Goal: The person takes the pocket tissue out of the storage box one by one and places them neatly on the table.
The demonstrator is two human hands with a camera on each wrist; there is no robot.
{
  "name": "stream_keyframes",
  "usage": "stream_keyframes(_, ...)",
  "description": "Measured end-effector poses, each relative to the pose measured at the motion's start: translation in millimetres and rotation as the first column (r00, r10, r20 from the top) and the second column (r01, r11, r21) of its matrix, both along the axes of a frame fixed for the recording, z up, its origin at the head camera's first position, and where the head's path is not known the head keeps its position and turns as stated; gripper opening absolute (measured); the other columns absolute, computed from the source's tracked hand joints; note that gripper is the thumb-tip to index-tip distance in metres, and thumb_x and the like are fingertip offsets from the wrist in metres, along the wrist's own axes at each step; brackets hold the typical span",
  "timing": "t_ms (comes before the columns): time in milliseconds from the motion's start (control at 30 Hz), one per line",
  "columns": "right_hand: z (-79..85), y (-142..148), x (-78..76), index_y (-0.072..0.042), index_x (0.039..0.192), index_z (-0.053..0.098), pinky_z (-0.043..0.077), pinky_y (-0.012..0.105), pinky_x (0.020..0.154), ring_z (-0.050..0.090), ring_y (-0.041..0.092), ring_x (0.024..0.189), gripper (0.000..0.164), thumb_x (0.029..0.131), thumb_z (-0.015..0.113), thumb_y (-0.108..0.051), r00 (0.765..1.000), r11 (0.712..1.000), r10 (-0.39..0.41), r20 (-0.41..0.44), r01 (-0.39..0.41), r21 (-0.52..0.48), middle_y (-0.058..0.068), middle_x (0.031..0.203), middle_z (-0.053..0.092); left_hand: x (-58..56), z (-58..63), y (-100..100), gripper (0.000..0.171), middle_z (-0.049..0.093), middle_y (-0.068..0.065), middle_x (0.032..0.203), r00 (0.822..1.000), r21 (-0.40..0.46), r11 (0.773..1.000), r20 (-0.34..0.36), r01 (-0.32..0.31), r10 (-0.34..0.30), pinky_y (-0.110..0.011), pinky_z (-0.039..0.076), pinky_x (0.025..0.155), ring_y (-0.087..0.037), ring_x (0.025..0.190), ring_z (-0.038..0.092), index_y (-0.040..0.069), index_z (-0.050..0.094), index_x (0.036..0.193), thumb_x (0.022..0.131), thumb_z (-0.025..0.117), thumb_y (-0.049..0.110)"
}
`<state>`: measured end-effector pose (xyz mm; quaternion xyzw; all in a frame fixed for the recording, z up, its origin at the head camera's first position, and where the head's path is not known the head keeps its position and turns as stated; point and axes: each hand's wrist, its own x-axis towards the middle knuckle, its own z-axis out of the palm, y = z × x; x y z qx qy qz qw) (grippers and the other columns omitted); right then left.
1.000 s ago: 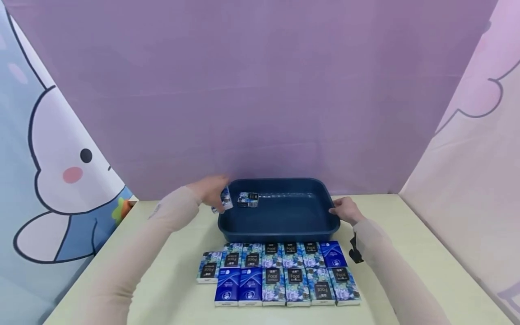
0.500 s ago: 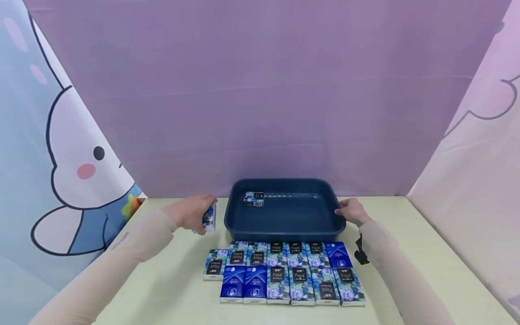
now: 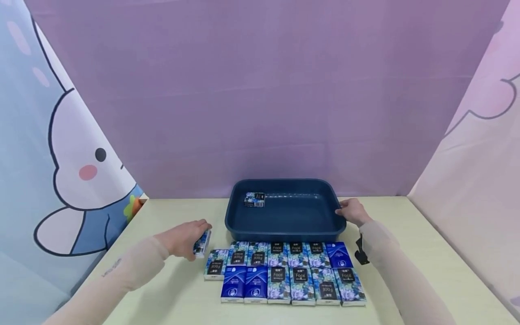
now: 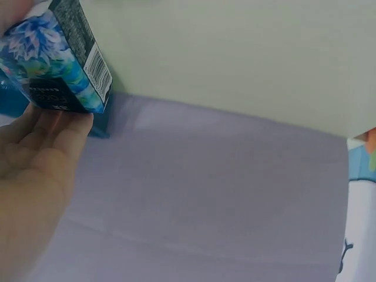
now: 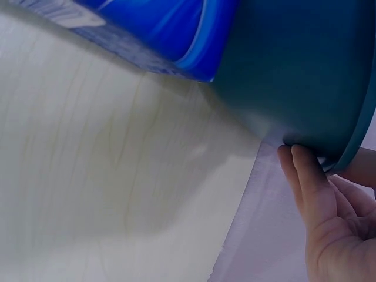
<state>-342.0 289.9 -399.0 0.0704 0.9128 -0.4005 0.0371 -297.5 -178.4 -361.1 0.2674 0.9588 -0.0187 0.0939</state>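
My left hand [image 3: 188, 239] holds a floral tissue pack [image 3: 201, 243] between thumb and fingers, left of the dark blue plastic tub [image 3: 284, 235]. In the left wrist view the pack [image 4: 50, 59] shows a blue flower, a black label and a barcode on its side, with the fingertips along its lower edge. My right hand [image 3: 351, 211] grips the tub's right rim. In the right wrist view its fingers [image 5: 305, 176] lie against the tub's outer wall [image 5: 294, 70] and the thumb goes over the rim. One floral pack [image 3: 254, 200] lies inside the tub, at the back left.
Two rows of tissue packs lie before the tub: several floral ones [image 3: 278, 284] and a few plain blue ones [image 3: 255, 284]. One floral pack [image 3: 216, 264] sits at the left end. A purple cloth [image 3: 276, 113] hangs behind the pale table [image 3: 170, 289].
From the tub's left rim, my left hand has moved left and toward me, keeping the floral tissue pack in its grip. The right hand stays on the rim. The head view has shifted slightly.
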Motion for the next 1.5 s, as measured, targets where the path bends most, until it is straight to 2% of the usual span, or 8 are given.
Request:
stream_keyframes(367, -5.2, -2.8, -2.2, 0.016, 0.126, 0.044, 0.052, 0.043, 0.085, 0.06, 0.037, 0.104, 0.042, 0.09, 0.051, -0.005, 1.0, 1.0, 0.005, -0.008, -0.005, -0.011, 0.032, 0.117, 0.055, 9.4, -36.2, -12.4, 0.085, 0.05, -0.009, 0.126, 0.996, -0.009, 1.0, 0.084, -0.004, 0.005, -0.044, 0.038, 0.103, -0.028, 0.118, 0.048, 0.003, 0.044, 0.13, 0.056, 0.085, 0.012)
stream_keyframes(567, -3.8, -2.6, -4.3, 0.016, 0.126, 0.044, 0.052, 0.042, 0.085, 0.059, 0.037, 0.104, 0.042, 0.09, 0.051, -0.004, 1.0, 1.0, 0.0, -0.013, 0.0, -0.009, 0.032, 0.118, 0.055, 10.2, -48.5, -14.2, 0.087, 0.048, -0.012, 0.13, 0.994, -0.006, 1.0, 0.106, 0.001, -0.001, -0.044, 0.036, 0.105, -0.031, 0.121, 0.046, 0.002, 0.043, 0.13, 0.054, 0.084, 0.011)
stream_keyframes(933, -1.2, -3.0, -4.9, 0.015, 0.126, 0.044, 0.051, 0.043, 0.086, 0.059, 0.037, 0.105, 0.042, 0.09, 0.051, -0.005, 1.0, 1.0, -0.004, 0.001, 0.004, -0.028, 0.031, 0.118, 0.055, 12.9, -48.6, -12.5, 0.085, 0.052, -0.01, 0.119, 0.996, 0.02, 0.999, 0.069, 0.051, -0.052, -0.044, 0.039, 0.102, -0.029, 0.113, 0.051, 0.0, 0.047, 0.125, 0.049, 0.083, 0.01)
stream_keyframes(1267, -1.4, -2.4, -3.0, 0.016, 0.126, 0.044, 0.051, 0.044, 0.086, 0.059, 0.038, 0.105, 0.042, 0.09, 0.05, -0.005, 1.0, 1.0, -0.008, -0.008, 0.008, -0.012, 0.032, 0.118, 0.055, 10.1, -49.9, -10.4, 0.086, 0.053, -0.007, 0.115, 0.995, 0.026, 0.997, 0.077, 0.069, -0.071, -0.043, 0.041, 0.1, -0.025, 0.108, 0.052, 0.0, 0.046, 0.126, 0.049, 0.082, 0.012)
stream_keyframes(1500, 0.6, 1.1, -2.2, 0.015, 0.125, 0.045, 0.052, 0.043, 0.083, 0.062, 0.035, 0.1, 0.043, 0.089, 0.053, -0.006, 1.0, 0.999, -0.024, 0.003, 0.024, -0.03, 0.031, 0.115, 0.057, 10.5, -51.8, -8.6, 0.088, 0.053, -0.008, 0.117, 0.995, 0.03, 0.997, 0.075, 0.064, -0.066, -0.042, 0.04, 0.101, -0.026, 0.11, 0.051, -0.001, 0.045, 0.126, 0.048, 0.082, 0.012)
